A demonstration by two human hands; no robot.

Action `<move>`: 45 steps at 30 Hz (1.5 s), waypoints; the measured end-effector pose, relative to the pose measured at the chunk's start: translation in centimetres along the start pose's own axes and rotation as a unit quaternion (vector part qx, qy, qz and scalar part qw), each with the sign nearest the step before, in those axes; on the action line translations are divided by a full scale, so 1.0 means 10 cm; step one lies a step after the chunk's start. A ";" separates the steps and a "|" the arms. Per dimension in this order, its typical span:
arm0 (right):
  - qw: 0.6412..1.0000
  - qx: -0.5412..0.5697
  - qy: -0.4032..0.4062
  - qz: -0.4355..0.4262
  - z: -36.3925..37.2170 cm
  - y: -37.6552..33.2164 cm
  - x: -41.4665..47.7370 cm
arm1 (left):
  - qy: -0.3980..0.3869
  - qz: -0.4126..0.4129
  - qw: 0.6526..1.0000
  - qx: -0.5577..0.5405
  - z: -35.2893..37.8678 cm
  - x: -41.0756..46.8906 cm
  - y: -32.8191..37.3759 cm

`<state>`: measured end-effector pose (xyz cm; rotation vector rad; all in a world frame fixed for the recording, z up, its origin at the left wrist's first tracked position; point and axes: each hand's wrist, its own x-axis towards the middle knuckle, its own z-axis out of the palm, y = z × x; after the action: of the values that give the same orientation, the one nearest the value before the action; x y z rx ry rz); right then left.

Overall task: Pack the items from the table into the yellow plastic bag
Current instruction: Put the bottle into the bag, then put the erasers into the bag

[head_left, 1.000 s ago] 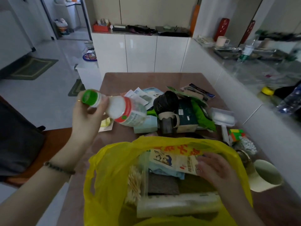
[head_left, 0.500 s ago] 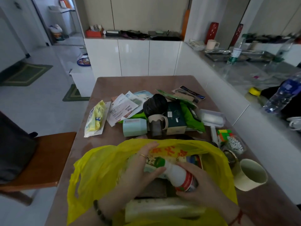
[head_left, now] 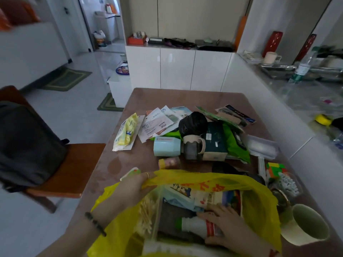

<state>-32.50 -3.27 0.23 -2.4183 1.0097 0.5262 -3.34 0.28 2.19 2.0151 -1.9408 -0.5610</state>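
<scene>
The table (head_left: 115, 164) carried a heap (head_left: 194, 134) of unpacked things beyond both hands. The bag (head_left: 259, 201) stood open nearest the person. The left hand (head_left: 130, 190) gripped its far rim. Inside, the right hand (head_left: 230, 229) curled over the bottle (head_left: 193, 224), which lay on its side.

Yellow bag (head_left: 259, 201), orange-red print on far wall. Inside: white bottle (head_left: 194, 224), green cap, red label band. Dull brown desk (head_left: 185, 97). Pale blue box (head_left: 167, 146); yellow-and-white pack (head_left: 127, 131), cartoon print; bright green pouch (head_left: 235, 145). Multicolour cube (head_left: 274, 168): green, orange, yellow, red squares. Pale green cup (head_left: 304, 225). Orange-brown chair (head_left: 78, 164), dark grey backpack (head_left: 27, 145). Green floor mat (head_left: 66, 79), nested-border pattern.
</scene>
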 end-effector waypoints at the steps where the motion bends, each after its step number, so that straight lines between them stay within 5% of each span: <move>1: 1.000 0.019 0.017 -0.011 -0.01 -0.02 -0.01 | -0.019 0.003 1.000 0.007 0.01 0.00 -0.02; 6: 0.951 0.236 0.196 -0.034 -0.46 -0.20 0.07 | -0.095 -0.003 0.995 0.022 -0.06 0.00 -0.05; 9: 0.913 0.274 0.300 -0.045 -0.77 -0.30 0.33 | -0.104 -0.040 0.994 -0.009 -0.19 -0.02 0.02; 14: 0.934 0.243 0.257 -0.044 -1.01 -0.50 1.00 | 0.014 -0.161 0.983 -0.082 -0.32 0.27 -0.23; 19: 0.961 0.206 0.181 -0.036 -0.98 -0.74 1.62 | -0.043 -0.251 0.967 -0.018 -0.22 0.50 -0.66; 23: 0.985 0.041 0.152 0.075 -0.89 -0.83 1.94 | -0.101 -0.256 0.961 -0.027 0.05 0.55 -0.90; 27: 0.978 0.000 0.138 0.156 -0.75 -0.84 2.07 | -0.099 -0.254 0.962 -0.012 0.25 0.61 -0.99; 32: 0.959 0.037 0.216 0.178 -0.64 -0.81 2.11 | -0.065 -0.256 0.964 -0.043 0.18 0.61 -0.92; 36: 0.930 0.180 0.291 0.135 -0.67 -0.67 1.98 | 0.032 -0.230 0.964 -0.126 -0.12 0.50 -0.77; 40: 0.849 0.367 0.375 0.069 -0.96 -0.53 1.64 | 0.119 -0.189 0.942 -0.249 -0.52 0.35 -0.42; 45: 0.808 0.471 0.350 -0.045 -1.28 -0.50 0.89 | 0.064 -0.024 0.932 -0.356 -0.76 0.00 0.15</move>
<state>-20.86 -12.15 7.52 -1.6708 1.0450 -0.8222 -1.11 -0.30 9.61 1.5752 -1.3336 -0.9503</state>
